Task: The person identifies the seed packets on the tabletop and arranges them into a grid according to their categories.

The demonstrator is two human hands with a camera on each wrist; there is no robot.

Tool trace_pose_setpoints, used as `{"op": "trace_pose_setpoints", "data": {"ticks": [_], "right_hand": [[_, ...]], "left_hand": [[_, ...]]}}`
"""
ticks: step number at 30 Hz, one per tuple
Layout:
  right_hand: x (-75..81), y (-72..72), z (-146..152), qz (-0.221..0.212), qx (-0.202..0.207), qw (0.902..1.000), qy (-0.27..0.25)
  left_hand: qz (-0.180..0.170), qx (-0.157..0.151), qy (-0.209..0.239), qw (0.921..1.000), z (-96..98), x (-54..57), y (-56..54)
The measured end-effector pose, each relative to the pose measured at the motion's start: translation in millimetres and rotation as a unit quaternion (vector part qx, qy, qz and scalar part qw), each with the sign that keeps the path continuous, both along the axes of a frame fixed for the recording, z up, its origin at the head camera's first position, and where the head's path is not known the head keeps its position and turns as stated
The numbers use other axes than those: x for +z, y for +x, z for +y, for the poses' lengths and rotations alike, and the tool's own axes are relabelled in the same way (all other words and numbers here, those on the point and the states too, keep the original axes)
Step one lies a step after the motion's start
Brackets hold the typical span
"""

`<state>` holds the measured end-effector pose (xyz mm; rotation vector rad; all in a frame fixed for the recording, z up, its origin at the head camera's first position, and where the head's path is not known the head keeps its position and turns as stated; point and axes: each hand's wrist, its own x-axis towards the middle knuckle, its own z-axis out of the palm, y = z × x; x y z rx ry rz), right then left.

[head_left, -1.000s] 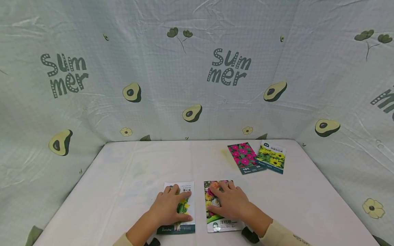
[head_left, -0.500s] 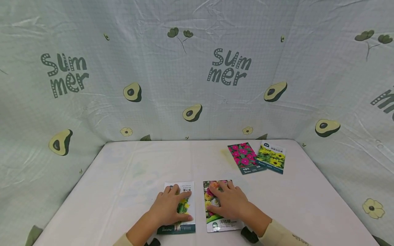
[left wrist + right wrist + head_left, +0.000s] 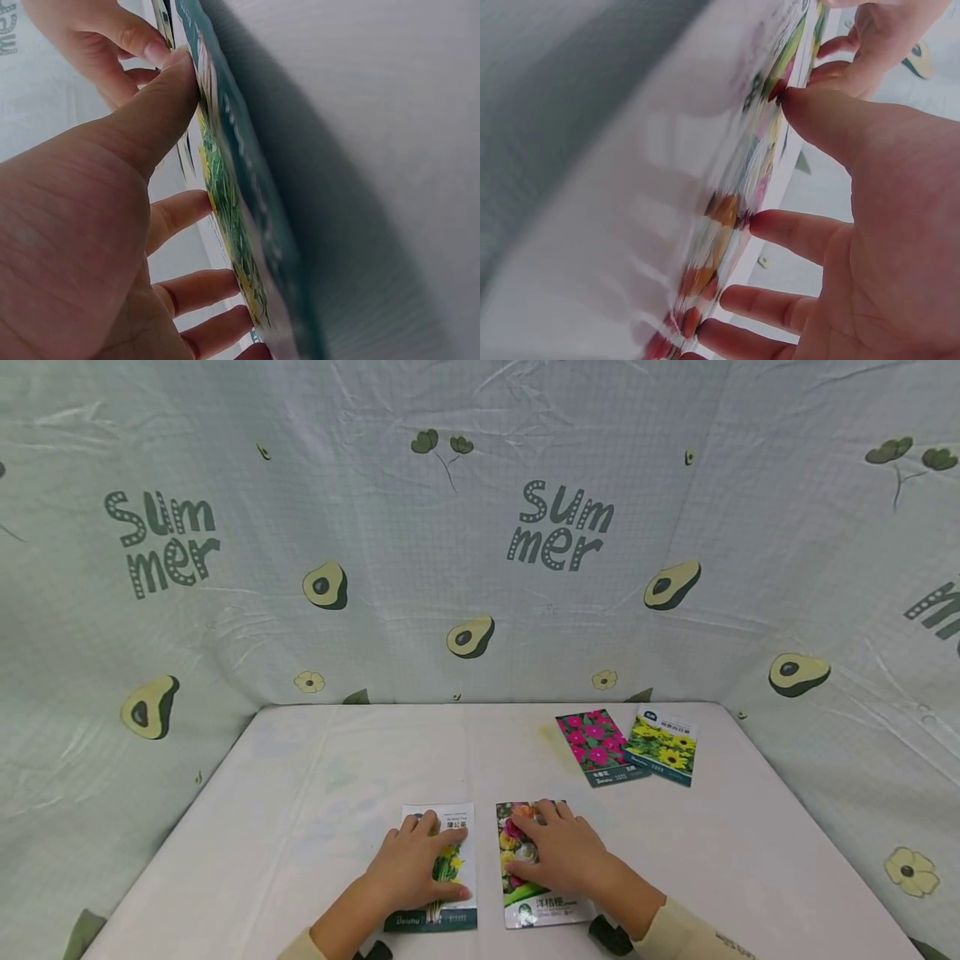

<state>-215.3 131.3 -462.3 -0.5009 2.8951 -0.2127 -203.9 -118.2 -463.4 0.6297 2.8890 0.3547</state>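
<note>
On the tabletop (image 3: 300, 793), a dandelion packet (image 3: 454, 862) is lying beneath the left hand (image 3: 408, 864) and a lisianthus packet (image 3: 525, 891) beneath the right hand (image 3: 567, 856), their long axes running near to far, a gap dividing them. Both hands are resting spread-fingered on them, gripping nothing. A pink-flowered packet (image 3: 592, 743) and a yellow-flowered packet (image 3: 663, 745) are overlapping at the far right, nearer the right hand. Four packets and two hands are showing.

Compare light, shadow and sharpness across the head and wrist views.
Head view: soft, fairly even light, clear lettering on the backdrop; left wrist view: a broad dark shadow on the table beside the yellow-flower packet, which blurs toward the frame's bottom; right wrist view: pale streaks across the mixed-flower packet, its print smeared.
</note>
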Motion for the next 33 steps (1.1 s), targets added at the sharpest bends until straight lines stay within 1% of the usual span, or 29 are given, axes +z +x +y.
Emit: {"op": "trace_pose_setpoints", "data": {"ticks": [10, 17, 22, 26, 33], "right_hand": [[3.2, 3.1, 2.4, 0.021, -0.012, 0.9995, -0.023], [0.8, 3.4, 14.1, 0.037, -0.012, 0.9975, -0.059], [-0.4, -2.8, 28.2, 0.059, -0.011, 0.9933, -0.099], [-2.7, -9.1, 40.2, 0.077, -0.012, 0.9873, -0.138], [-3.1, -22.9, 55.1, 0.131, -0.007, 0.9781, -0.161]], "left_hand": [[0.006, 0.0, 0.005, 1.0, -0.4, -1.3, -0.1], [0.0, 0.003, 0.0, 1.0, 0.3, -2.1, -0.4], [-0.003, 0.006, -0.004, 1.0, 1.1, -1.9, -0.4], [-0.002, 0.004, -0.003, 1.0, 0.6, -1.5, 0.1], [0.002, 0.001, -0.004, 1.0, -0.4, -1.1, 0.3]]}}
